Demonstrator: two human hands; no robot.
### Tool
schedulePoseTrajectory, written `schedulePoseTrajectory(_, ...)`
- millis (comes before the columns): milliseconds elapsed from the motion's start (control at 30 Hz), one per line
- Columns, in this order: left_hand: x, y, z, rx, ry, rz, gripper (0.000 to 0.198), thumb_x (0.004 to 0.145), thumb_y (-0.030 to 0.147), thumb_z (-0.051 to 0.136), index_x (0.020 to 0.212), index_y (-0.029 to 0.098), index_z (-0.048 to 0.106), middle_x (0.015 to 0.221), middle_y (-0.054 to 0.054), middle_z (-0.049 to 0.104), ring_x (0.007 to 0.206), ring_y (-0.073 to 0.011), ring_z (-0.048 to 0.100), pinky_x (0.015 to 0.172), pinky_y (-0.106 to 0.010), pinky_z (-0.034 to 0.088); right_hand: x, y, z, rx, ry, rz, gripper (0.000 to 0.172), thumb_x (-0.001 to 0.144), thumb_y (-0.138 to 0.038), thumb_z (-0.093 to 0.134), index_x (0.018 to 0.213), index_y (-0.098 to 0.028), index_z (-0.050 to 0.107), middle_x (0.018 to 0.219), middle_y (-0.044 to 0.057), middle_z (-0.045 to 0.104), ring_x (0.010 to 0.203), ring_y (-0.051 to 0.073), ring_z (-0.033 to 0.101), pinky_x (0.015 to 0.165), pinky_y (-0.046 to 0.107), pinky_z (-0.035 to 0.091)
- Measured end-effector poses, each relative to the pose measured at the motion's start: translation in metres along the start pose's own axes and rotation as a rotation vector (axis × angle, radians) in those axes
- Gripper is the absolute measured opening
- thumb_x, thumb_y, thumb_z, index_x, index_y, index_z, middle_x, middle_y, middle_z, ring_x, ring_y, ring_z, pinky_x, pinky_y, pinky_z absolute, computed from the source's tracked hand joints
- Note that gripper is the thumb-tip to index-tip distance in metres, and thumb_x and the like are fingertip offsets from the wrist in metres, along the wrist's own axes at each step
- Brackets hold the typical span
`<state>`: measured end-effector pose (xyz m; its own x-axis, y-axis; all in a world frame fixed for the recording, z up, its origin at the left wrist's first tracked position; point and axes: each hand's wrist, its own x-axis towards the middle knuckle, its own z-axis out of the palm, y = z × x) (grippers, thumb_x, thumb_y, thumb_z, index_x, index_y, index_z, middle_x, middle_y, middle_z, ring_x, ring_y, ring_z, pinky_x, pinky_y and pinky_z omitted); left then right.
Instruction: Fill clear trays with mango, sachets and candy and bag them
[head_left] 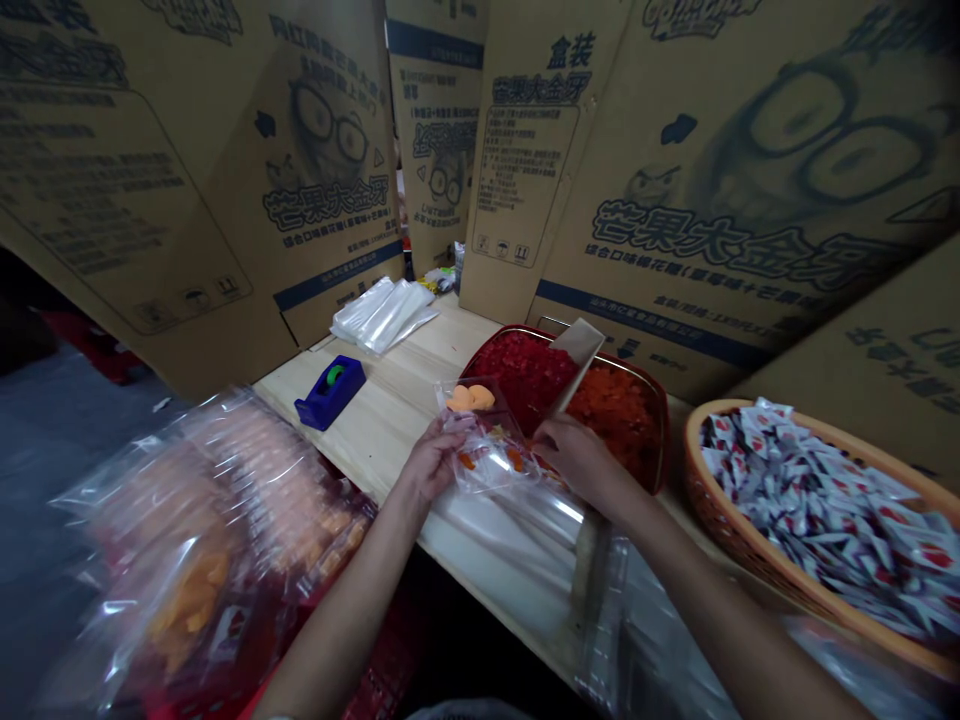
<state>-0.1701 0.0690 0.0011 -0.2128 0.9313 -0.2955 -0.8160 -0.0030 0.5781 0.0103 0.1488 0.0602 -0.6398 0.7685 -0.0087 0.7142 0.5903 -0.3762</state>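
My left hand [433,458] pinches the left edge of a small clear plastic bag [491,455] holding a few orange and red pieces. My right hand [577,455] grips the other side of that bag, just in front of a red tray [660,400] filled with red and orange candy. A flat scoop [574,355] leans in the tray, its handle close to my right hand. Yellow-orange pieces [471,398] sit in a small clear container right behind the bag. Both hands are above a wooden table [390,420].
A blue tape dispenser [330,392] sits on the table to the left, with a stack of clear bags [382,315] behind it. An orange basket [720,520] of small wrapped packets is on the right. Filled bags [225,520] pile at the lower left. Large cardboard boxes [712,190] wall the back.
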Motion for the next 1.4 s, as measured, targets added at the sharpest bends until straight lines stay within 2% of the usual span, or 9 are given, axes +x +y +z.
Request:
schedulePoseTrajectory(200, 0.002, -0.002, -0.001, 0.015, 0.008, 0.027, 0.043, 0.06, -0.005, 0.057, 0.096, 0.018, 0.051, 0.089, -0.003, 0.065, 0.077, -0.0152, 0.063, 0.072, -0.031, 0.051, 0.004, -0.034, 0.003, 0.306, -0.028, -0.156, 0.01, 0.075, -0.014, 0.058, 0.076, -0.016, 0.067, 0.075, 0.002, 0.057, 0.067, 0.011, 0.053, 0.061, 0.021, 0.037)
schedulePoseTrajectory(333, 0.003, -0.002, -0.002, 0.028, -0.006, 0.029, 0.04, 0.059, -0.004, 0.058, 0.094, 0.016, 0.054, 0.086, -0.004, 0.066, 0.073, -0.015, 0.062, 0.067, -0.027, 0.049, 0.007, -0.048, 0.014, 0.333, -0.093, -0.272, 0.012, 0.075, -0.011, 0.057, 0.068, -0.016, 0.066, 0.067, 0.0, 0.053, 0.066, 0.011, 0.051, 0.061, 0.021, 0.036)
schedulePoseTrajectory(533, 0.001, 0.0, -0.002, 0.015, -0.007, 0.017, 0.042, 0.058, -0.004, 0.06, 0.094, 0.017, 0.053, 0.087, -0.003, 0.065, 0.074, -0.0139, 0.062, 0.075, -0.03, 0.049, 0.016, -0.033, 0.016, 0.351, 0.028, -0.143, 0.006, 0.071, -0.015, 0.063, 0.065, -0.014, 0.062, 0.068, -0.001, 0.05, 0.064, 0.011, 0.05, 0.059, 0.021, 0.036)
schedulePoseTrajectory(833, 0.002, 0.0, -0.004, 0.024, -0.009, 0.011, 0.04, 0.058, -0.004, 0.06, 0.092, 0.017, 0.053, 0.086, -0.002, 0.065, 0.074, -0.0146, 0.062, 0.079, -0.036, 0.049, 0.021, -0.03, 0.019, 0.477, 0.044, -0.086, 0.005, 0.063, -0.012, 0.065, 0.063, -0.015, 0.062, 0.076, 0.0, 0.05, 0.072, 0.013, 0.051, 0.064, 0.023, 0.041)
schedulePoseTrajectory(1000, 0.0, 0.001, -0.003, 0.016, -0.009, 0.001, 0.04, 0.06, -0.005, 0.059, 0.093, 0.017, 0.054, 0.088, -0.003, 0.065, 0.079, -0.0169, 0.063, 0.081, -0.042, 0.049, 0.023, -0.029, 0.021, 0.569, 0.007, -0.115, 0.018, 0.061, -0.001, 0.053, 0.065, -0.016, 0.062, 0.077, 0.0, 0.055, 0.07, 0.011, 0.053, 0.064, 0.022, 0.042)
schedulePoseTrajectory(1133, -0.001, 0.001, -0.001, 0.007, 0.005, -0.008, 0.04, 0.06, -0.005, 0.058, 0.093, 0.017, 0.053, 0.091, -0.003, 0.065, 0.081, -0.0176, 0.063, 0.081, -0.043, 0.05, 0.021, -0.033, 0.021, 0.648, 0.047, -0.095, 0.02, 0.064, -0.004, 0.05, 0.075, -0.016, 0.062, 0.078, 0.0, 0.059, 0.069, 0.011, 0.055, 0.064, 0.023, 0.043)
schedulePoseTrajectory(1267, -0.003, 0.003, -0.004, 0.007, 0.008, -0.01, 0.042, 0.061, -0.005, 0.059, 0.096, 0.018, 0.053, 0.093, -0.003, 0.065, 0.081, -0.017, 0.063, 0.082, -0.04, 0.05, 0.013, -0.018, 0.001, 0.461, 0.254, -0.046, 0.018, 0.071, -0.01, 0.051, 0.083, -0.016, 0.063, 0.085, 0.003, 0.061, 0.078, 0.014, 0.056, 0.071, 0.025, 0.043)
schedulePoseTrajectory(1333, -0.004, 0.005, -0.006, 0.016, -0.001, -0.008, 0.043, 0.062, -0.003, 0.059, 0.098, 0.019, 0.052, 0.096, -0.003, 0.065, 0.084, -0.0171, 0.063, 0.082, -0.039, 0.05, 0.009, -0.001, -0.015, 0.193, 0.333, 0.028, 0.017, 0.077, -0.012, 0.048, 0.082, -0.016, 0.064, 0.086, 0.006, 0.061, 0.082, 0.016, 0.056, 0.075, 0.028, 0.041)
schedulePoseTrajectory(1400, -0.005, 0.007, -0.008, 0.025, -0.007, 0.0, 0.044, 0.063, -0.002, 0.059, 0.101, 0.02, 0.051, 0.099, -0.003, 0.065, 0.086, -0.0175, 0.063, 0.081, -0.037, 0.05, 0.011, 0.016, -0.029, -0.105, 0.33, 0.165, 0.021, 0.083, -0.02, 0.044, 0.079, -0.015, 0.065, 0.087, 0.01, 0.061, 0.087, 0.021, 0.055, 0.076, 0.032, 0.04)
